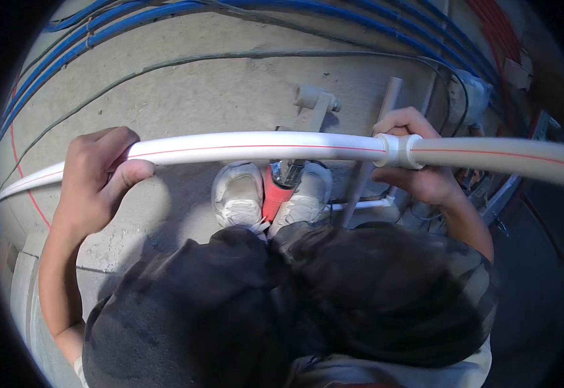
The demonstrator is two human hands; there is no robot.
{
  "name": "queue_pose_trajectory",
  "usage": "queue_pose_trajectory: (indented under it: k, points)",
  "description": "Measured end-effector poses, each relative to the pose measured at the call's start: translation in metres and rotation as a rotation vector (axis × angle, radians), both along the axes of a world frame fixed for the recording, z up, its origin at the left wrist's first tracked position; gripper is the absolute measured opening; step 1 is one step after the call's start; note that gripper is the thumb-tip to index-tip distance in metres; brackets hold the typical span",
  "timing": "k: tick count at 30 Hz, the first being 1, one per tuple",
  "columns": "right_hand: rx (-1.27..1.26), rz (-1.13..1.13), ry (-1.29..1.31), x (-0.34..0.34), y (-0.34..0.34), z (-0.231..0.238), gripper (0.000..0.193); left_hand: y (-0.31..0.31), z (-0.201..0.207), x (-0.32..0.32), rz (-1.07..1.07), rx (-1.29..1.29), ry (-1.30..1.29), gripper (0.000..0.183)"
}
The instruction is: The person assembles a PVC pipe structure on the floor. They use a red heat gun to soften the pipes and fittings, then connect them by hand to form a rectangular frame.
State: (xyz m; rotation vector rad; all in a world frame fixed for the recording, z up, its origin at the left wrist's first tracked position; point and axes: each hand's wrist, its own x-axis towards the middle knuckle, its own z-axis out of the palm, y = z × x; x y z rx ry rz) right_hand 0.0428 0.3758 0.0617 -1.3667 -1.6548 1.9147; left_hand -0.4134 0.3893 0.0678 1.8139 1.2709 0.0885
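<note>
Clasping pipe coupling [395, 152] in right hand [436, 184] and, left of it, red-striped white pipe [256, 145] in left hand [97, 173]; seemingly mid-joining, next needing steady, straight alignment

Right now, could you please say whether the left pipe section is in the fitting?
In: the left pipe section runs into the white fitting with no visible gap; how deep, I cannot tell.

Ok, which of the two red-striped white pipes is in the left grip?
The left pipe, left of the white collar; the other pipe starts on the collar's right.
</note>
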Motion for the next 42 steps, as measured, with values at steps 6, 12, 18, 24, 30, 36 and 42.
queue_pose_trajectory:
  k: [6,12,18,24,30,36,42]
  points:
    - [0.059,-0.005,-0.143,0.007,-0.002,0.025,0.043,-0.009,0.023,0.031,-0.049,0.152,-0.007,0.055]
    - [0.137,0.046,-0.075,0.016,-0.010,0.024,0.049,-0.012,0.027,0.038,-0.120,0.192,0.024,0.051]
    - [0.222,0.072,-0.025,0.021,-0.021,0.025,0.050,-0.015,0.034,0.042,-0.140,0.191,0.077,0.052]
    - [0.336,0.066,0.054,0.023,-0.023,0.017,0.047,-0.018,0.035,0.044,-0.133,0.198,0.087,0.052]
    - [0.304,0.019,0.070,0.025,-0.027,0.018,0.043,-0.020,0.038,0.040,-0.139,0.224,0.100,0.049]
    - [0.170,-0.127,0.067,0.023,-0.008,0.012,0.044,0.000,0.035,0.047,-0.092,0.081,0.036,0.058]
    - [0.252,-0.103,0.257,0.027,0.060,0.010,0.089,0.052,0.047,0.044,0.073,-0.291,-0.092,0.072]
